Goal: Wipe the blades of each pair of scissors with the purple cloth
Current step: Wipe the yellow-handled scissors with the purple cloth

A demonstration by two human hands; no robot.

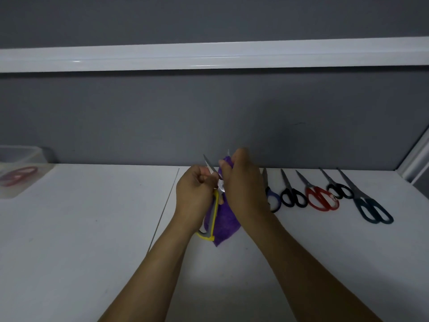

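Note:
My left hand [193,194] grips a pair of scissors with yellow and grey handles [212,219], held above the white table with its blades spread apart and pointing up. My right hand [243,182] holds the purple cloth [226,221] bunched around one blade, whose tip pokes out above my fingers. The other blade [210,167] stands bare between my hands. The cloth hangs down below my right hand. To the right, several more scissors lie in a row: blue-handled [272,199], black [293,196], red [321,197], small black [340,189] and large dark teal [373,209].
The white table [92,228] meets a grey wall with a white rail [209,56] across it. At the far left stands a clear plastic container [21,173] with red-handled scissors inside. A seam [163,210] runs down the tabletop left of my hands.

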